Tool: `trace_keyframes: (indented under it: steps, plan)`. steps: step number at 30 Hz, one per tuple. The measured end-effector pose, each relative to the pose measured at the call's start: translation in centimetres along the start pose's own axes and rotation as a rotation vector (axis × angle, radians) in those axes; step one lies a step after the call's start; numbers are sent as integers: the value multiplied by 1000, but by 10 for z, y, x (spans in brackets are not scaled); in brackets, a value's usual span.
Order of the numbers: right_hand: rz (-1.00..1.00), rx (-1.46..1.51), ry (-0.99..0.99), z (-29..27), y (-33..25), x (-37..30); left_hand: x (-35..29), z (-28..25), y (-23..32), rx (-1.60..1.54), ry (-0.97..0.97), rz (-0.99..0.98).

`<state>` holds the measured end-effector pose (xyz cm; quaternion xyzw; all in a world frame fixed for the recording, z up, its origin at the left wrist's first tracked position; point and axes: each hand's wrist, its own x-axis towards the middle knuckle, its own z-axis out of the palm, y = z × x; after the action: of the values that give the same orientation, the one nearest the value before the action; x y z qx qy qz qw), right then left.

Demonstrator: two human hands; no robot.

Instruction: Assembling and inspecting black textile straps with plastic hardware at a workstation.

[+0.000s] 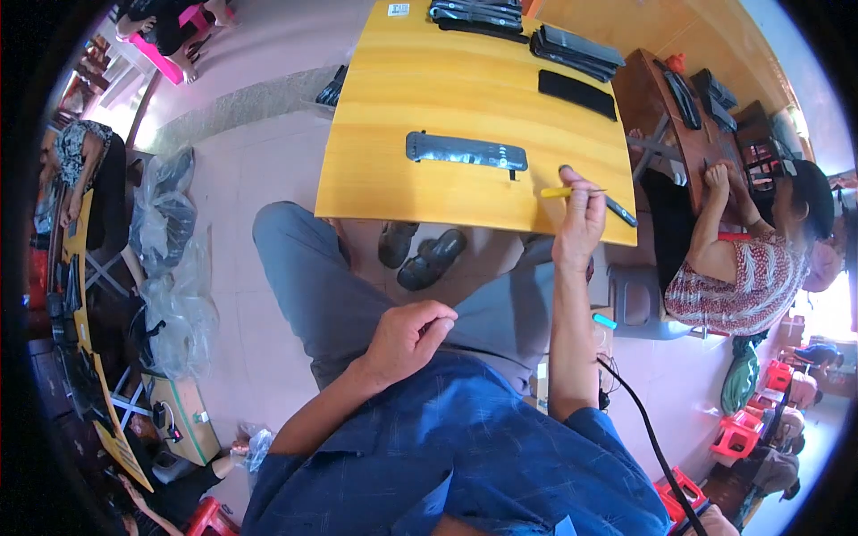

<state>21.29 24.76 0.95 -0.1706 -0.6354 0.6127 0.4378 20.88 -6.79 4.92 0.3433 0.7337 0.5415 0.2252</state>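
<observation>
A slim yellow-handled tool (556, 192) with a thin tip is gripped in my right hand (579, 223), raised over the table's near right corner. A small dark cap or covering shows at one fingertip of that hand. My left hand (407, 339) rests over my lap, fingers curled in and nothing visible in it. Ahead and left of my right hand, a long dark strap-like piece (469, 152) with a shiny face lies flat, a small black tab at its near edge. A dark slender item (621, 212) lies beside my right hand, partly hidden by it.
On the yellow table (375, 170), stacks of dark strips (576, 55) and a single black strip (576, 94) lie toward the far right. More dark pieces (478, 13) are piled at the far edge. A co-worker (742, 268) sits at a brown table to the right. Plastic-wrapped bundles (170, 214) stand left.
</observation>
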Motion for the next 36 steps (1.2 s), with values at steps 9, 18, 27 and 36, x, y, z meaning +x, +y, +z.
trace_keyframes:
  steps: [9,18,27,36]
  plan:
    - [4,-232,-158,3,-11,6,2,4,5,-23,-7,39]
    - [451,331,-310,39,-47,-63,30,-12,20,-31,164,-5]
    - [782,618,-338,70,-55,-128,44,-9,7,247,214,174]
    - [612,104,-644,35,-44,-82,41,-7,-11,305,162,188]
